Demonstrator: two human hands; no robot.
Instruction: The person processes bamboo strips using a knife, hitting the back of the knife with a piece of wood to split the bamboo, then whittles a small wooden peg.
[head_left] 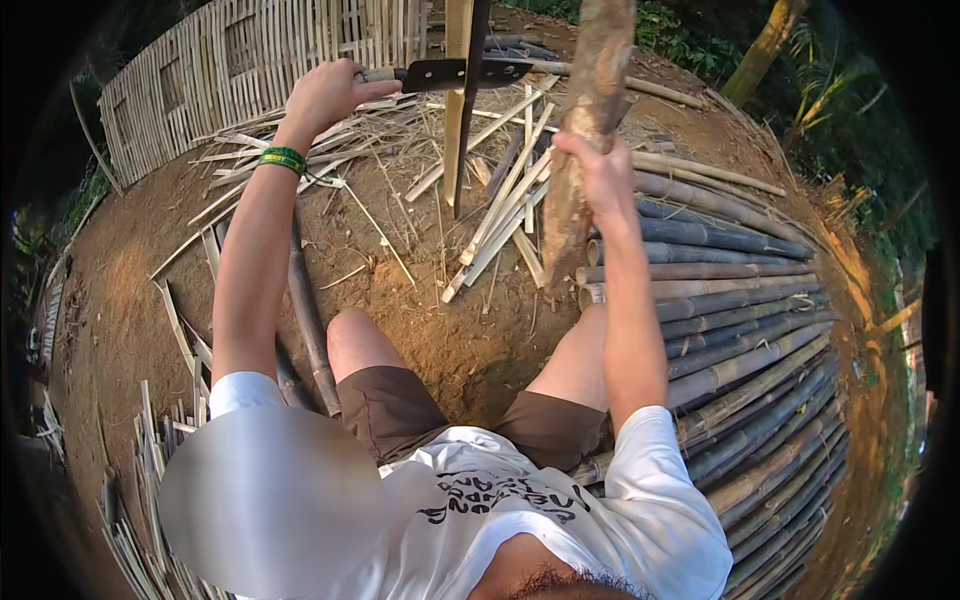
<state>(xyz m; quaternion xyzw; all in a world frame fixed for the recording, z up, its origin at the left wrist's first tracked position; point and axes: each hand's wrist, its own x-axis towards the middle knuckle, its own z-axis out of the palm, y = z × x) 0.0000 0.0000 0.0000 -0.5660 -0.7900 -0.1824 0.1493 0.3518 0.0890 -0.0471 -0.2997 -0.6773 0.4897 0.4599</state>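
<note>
My left hand (328, 98) is closed round the handle of a broad dark-bladed machete (430, 75), held out level. Its blade crosses an upright split bamboo piece (455, 150) in front of me and shows on both sides of it. How deep the edge sits in the bamboo cannot be made out. My right hand (604, 185) grips a thick, rough wooden log (592, 95), upright just to the right of the bamboo. The log's top runs out of view. A gap lies between log and blade tip.
Loose split bamboo strips (510, 205) litter the dirt ahead. Dark bamboo poles (740, 290) lie stacked along my right. More strips (150, 480) and a pole (312, 315) are at my left. A slatted bamboo fence (205, 80) stands far left; a tree trunk (765, 50) far right.
</note>
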